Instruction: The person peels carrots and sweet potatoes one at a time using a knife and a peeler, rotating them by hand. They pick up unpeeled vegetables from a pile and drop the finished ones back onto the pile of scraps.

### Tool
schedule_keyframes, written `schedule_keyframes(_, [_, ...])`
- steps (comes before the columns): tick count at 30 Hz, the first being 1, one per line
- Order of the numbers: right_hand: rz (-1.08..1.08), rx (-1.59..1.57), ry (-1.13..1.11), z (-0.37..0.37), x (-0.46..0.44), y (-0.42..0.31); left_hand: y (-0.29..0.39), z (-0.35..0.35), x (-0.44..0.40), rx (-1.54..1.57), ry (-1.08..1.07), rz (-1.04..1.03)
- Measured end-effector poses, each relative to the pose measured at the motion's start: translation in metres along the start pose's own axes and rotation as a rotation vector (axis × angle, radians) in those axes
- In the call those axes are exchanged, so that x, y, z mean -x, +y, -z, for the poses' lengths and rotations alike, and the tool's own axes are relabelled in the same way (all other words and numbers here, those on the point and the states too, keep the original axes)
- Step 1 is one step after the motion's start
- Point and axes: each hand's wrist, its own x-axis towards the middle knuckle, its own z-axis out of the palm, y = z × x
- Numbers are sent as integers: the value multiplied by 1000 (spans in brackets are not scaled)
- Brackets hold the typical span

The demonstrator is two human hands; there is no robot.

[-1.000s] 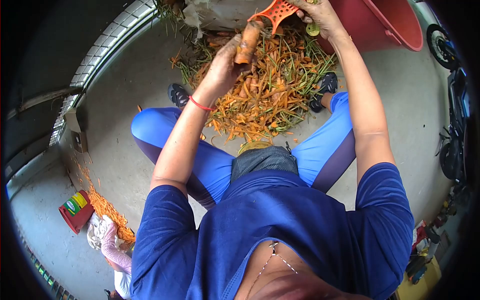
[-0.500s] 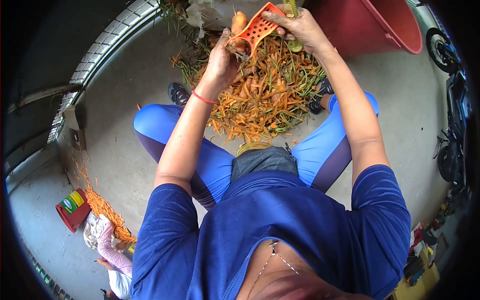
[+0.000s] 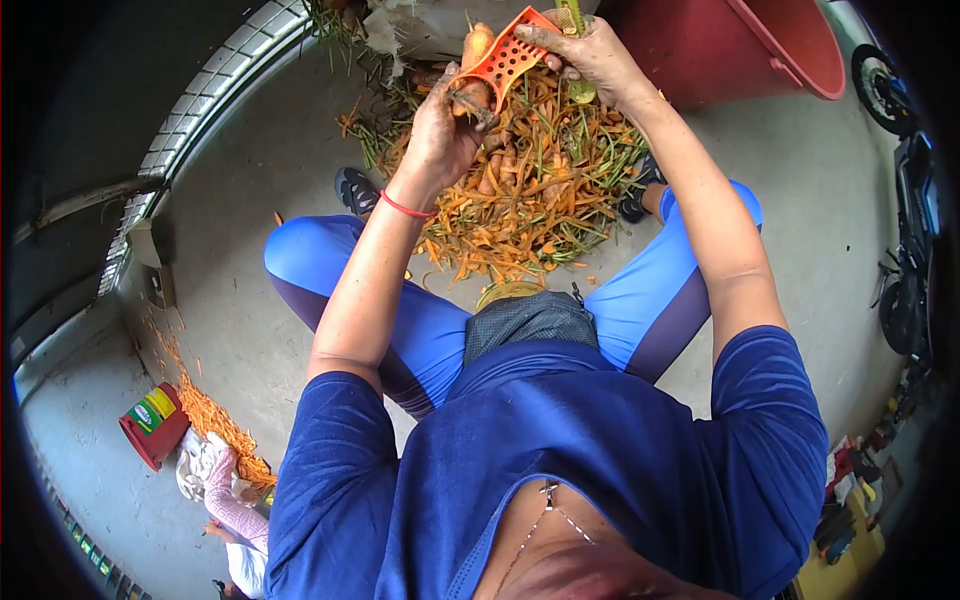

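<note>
At the top centre, my left hand (image 3: pixel 440 130) is wrapped round a carrot (image 3: pixel 477 44), whose lower end has dark stringy bits on it. An orange peeler (image 3: pixel 508 60) with a perforated plate lies across the carrot, its lower edge touching it. My right hand (image 3: pixel 590 55) grips the peeler by its upper end. A yellow-green object (image 3: pixel 571 17) shows by the fingers of that hand, partly hidden. Under both hands spreads a heap of orange peelings and green stems (image 3: pixel 540 190), with some carrots among them.
A large red tub (image 3: pixel 720 50) stands at the upper right, near a pale sack (image 3: pixel 430 25). Motorcycles (image 3: pixel 905 200) line the right edge. At the lower left, a co-worker's patterned sleeve (image 3: pixel 235 510) shows beside a red bucket (image 3: pixel 155 425) and an orange pile (image 3: pixel 215 415).
The peeler has come down from above the carrot and now lies across it. My left hand has tipped the carrot to a different angle. The co-worker's arm has shifted slightly.
</note>
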Motion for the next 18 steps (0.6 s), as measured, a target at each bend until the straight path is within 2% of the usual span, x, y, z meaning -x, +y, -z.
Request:
schedule_keyframes(1, [6,-28,49,5,-1,-6,0,2,-2,3,-35,-12])
schedule_keyframes(2, [11,-58,98,11,-4,-16,4,1,4,2,-64,77])
schedule_keyframes(5, [56,-148,247,42,-11,-29,4,10,2,54,-267,107])
schedule_keyframes(7, [212,26,526,79,-26,-15,8,18,0,-3,-237,96])
schedule_keyframes(8, [183,157,679,83,-18,-25,10,15,2,-64,-142,37])
schedule_keyframes(9, [140,66,657,80,-10,-34,13,11,3,-122,-46,-27])
schedule_keyframes(11, [91,-299,342,62,-12,-34,15,16,-1,-126,-5,-16])
schedule_keyframes(12, [112,-179,332,52,-17,-20,15,17,-2,-131,13,-3])
schedule_keyframes(13, [50,101,483,41,-17,-20,14,16,-3,-139,42,-36])
schedule_keyframes(15, [111,-74,380,38,-14,-15,11,9,-4,-149,84,-102])
schedule_keyframes(17, [547,121,659,18,-31,5,10,12,-9,-263,55,-181])
schedule_keyframes(18, [535,131,609,25,-32,10,11,16,-11,-324,47,-217])
